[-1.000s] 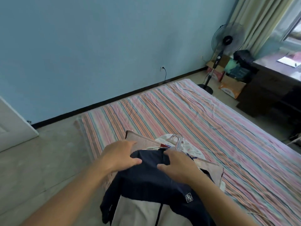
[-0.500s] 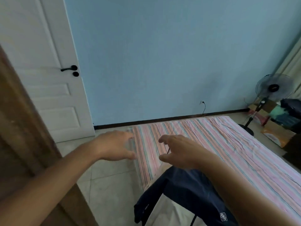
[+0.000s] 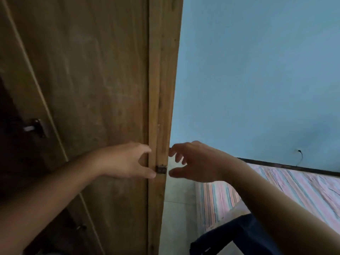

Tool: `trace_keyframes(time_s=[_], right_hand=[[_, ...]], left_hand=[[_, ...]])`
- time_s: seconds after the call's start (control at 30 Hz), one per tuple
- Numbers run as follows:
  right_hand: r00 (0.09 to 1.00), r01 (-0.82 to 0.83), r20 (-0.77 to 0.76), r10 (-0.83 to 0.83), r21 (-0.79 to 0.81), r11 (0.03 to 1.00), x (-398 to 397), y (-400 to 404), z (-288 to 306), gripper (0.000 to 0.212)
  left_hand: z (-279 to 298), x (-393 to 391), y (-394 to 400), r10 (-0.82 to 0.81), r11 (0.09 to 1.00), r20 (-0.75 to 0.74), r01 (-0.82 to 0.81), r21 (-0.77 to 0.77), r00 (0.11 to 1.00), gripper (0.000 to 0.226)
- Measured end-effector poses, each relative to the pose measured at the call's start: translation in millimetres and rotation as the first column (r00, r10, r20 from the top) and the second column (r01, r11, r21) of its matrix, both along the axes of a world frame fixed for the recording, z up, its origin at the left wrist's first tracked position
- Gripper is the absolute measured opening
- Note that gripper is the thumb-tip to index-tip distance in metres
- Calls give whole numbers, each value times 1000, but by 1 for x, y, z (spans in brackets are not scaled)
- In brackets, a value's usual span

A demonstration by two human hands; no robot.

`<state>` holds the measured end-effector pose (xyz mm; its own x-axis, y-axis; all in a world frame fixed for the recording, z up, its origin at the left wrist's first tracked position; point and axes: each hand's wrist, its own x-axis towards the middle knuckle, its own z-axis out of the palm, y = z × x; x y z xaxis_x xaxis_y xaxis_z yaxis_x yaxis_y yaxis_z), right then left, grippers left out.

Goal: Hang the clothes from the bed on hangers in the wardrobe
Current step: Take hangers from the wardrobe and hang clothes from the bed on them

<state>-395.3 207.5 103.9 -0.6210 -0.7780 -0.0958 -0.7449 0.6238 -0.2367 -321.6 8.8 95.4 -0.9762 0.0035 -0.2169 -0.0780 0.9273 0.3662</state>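
Note:
The brown wooden wardrobe fills the left half of the view, its side edge running down the middle. My left hand is held in front of the wardrobe panel, fingers loosely spread, thumb near a small dark metal fitting on the edge. My right hand hovers just right of that edge, fingers relaxed and holding nothing. A dark navy garment lies at the bottom right on the corner of the striped bed, partly hidden under my right forearm.
A metal latch sits on the wardrobe's left door beside a dark gap. The blue wall stands behind the bed, with a wall socket and cord. Pale floor tiles lie between wardrobe and bed.
My view has swung left from the bed to the wardrobe. Both hands let go of the navy garment and rose to the wardrobe's edge.

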Motion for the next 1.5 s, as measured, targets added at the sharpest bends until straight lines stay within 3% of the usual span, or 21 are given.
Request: trace_keyframes(time_s=[0.17,0.47,0.6,0.83,1.03,1.13,1.5], right_hand=[[984,-173,-37,173,-5,985,9,-55,19,46],[909,-412,-59,413,38,911,24,-133,30,56],[860,-508,-34,508,28,861,37,-160,27,52],[792,-610,-27,610,9,792,72,-203,30,32],[763,-646,-17,646,-7,763,116,-240,36,34],[741,-671,3,671,-47,740,134,-269,30,21],[761,-625,72,645,-185,758,192,-396,2,27]], left_hand=[[7,44,-33,264,962,-26,-265,-59,964,87],[22,117,-69,573,819,-118,-573,40,811,67],[16,154,-83,644,764,-121,-643,50,756,71],[17,211,-105,756,629,-160,-772,-90,635,83],[26,250,-124,797,518,-234,-829,-209,557,69],[29,267,-137,812,467,-264,-851,-240,520,57],[16,295,-210,822,347,-326,-864,-366,468,56]])
